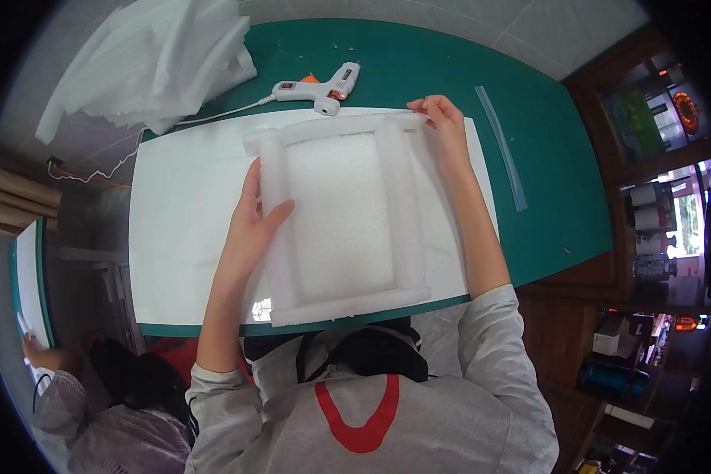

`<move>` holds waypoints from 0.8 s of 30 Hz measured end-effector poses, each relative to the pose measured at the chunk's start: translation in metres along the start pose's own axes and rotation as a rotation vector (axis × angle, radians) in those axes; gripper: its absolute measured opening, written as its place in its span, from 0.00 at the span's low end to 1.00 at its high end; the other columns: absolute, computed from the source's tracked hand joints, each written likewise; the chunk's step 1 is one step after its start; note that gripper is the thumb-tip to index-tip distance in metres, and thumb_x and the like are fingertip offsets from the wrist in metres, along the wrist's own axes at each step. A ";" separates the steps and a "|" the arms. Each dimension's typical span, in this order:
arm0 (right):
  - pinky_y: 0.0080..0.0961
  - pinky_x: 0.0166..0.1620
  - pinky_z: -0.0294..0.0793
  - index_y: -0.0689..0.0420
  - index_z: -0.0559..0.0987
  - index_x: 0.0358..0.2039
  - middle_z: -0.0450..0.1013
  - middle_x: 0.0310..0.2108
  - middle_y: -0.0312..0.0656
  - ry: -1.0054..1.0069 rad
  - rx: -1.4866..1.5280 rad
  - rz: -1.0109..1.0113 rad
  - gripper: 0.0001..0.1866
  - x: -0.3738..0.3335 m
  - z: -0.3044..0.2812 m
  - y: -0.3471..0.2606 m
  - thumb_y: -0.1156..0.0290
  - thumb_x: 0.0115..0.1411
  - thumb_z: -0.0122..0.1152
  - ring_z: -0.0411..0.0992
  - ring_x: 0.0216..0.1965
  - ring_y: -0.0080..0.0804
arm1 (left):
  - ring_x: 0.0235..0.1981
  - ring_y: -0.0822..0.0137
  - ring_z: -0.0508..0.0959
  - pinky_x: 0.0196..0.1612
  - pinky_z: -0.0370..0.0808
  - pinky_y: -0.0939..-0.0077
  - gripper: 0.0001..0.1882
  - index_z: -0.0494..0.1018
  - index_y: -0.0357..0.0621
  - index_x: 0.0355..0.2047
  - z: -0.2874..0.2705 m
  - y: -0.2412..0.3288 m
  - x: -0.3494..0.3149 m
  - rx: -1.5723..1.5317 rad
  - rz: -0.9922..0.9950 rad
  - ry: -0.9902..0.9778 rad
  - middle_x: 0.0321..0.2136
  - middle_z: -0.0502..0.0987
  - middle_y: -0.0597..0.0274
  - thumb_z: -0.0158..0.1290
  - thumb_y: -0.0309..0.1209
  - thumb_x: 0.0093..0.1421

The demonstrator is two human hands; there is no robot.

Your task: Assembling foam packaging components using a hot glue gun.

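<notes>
A white foam sheet [336, 213] lies flat on the table, edged by rolled foam strips that form a rectangular frame. My left hand [253, 225] grips the left foam strip [275, 178], its thumb over the top and the fingers along the outer side. At the far right corner, my right hand [442, 122] pinches the end of the far foam strip [332, 125]. The near foam strip [355, 304] runs along the table's front edge. Just beyond the frame lies a white glue gun [320, 88] with its cord trailing left.
Beneath the foam is a glossy white board [182, 205] on a green tabletop [553, 174]. A clear strip [502, 146] lies at right. Foam sheets [150, 63] are heaped at the far left. Shelves [656, 229] stand on the right; another person's hand [43, 355] shows at lower left.
</notes>
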State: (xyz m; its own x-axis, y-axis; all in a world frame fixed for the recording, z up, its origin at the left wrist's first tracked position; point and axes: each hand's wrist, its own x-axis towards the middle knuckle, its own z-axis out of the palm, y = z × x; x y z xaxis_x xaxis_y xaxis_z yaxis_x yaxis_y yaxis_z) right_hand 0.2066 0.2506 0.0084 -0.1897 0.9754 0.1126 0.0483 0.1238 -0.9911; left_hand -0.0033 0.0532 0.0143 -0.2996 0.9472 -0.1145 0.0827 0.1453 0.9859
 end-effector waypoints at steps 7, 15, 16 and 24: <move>0.17 0.33 0.64 0.59 0.73 0.24 0.71 0.25 0.35 0.121 -0.243 -0.043 0.09 0.001 -0.010 -0.003 0.69 0.56 0.46 0.65 0.30 0.21 | 0.53 0.58 0.57 0.53 0.55 0.70 0.32 0.47 0.42 0.57 0.001 0.001 0.002 0.070 0.041 0.130 0.55 0.52 0.50 0.46 0.30 0.53; 0.22 0.34 0.66 0.61 0.74 0.26 0.70 0.25 0.41 0.165 -0.423 -0.729 0.04 -0.029 0.014 -0.037 0.78 0.49 0.51 0.68 0.31 0.32 | 0.53 0.59 0.58 0.52 0.56 0.64 0.27 0.52 0.45 0.54 -0.011 0.014 0.002 0.272 0.354 0.426 0.53 0.55 0.55 0.44 0.31 0.54; 0.24 0.35 0.65 0.61 0.74 0.26 0.70 0.24 0.42 0.064 -0.460 -0.806 0.04 -0.036 0.015 -0.040 0.78 0.48 0.51 0.68 0.31 0.35 | 0.54 0.59 0.57 0.53 0.55 0.63 0.26 0.53 0.45 0.53 -0.009 0.018 0.000 0.312 0.362 0.404 0.53 0.55 0.56 0.44 0.31 0.53; 0.24 0.37 0.61 0.58 0.74 0.23 0.69 0.21 0.39 -0.694 -0.636 -0.679 0.04 -0.074 0.026 -0.048 0.72 0.49 0.56 0.66 0.27 0.31 | 0.53 0.59 0.59 0.54 0.55 0.67 0.19 0.63 0.44 0.47 -0.010 0.045 0.010 0.483 0.440 0.176 0.50 0.62 0.56 0.44 0.30 0.53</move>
State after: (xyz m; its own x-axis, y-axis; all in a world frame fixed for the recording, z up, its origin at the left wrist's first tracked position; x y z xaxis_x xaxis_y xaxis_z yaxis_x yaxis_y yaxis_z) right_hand 0.1923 0.1677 0.0460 -0.8532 0.3875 0.3492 0.1768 0.8446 -0.5053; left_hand -0.0121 0.0664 0.0584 -0.2881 0.8926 0.3467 0.6357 -0.0925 0.7663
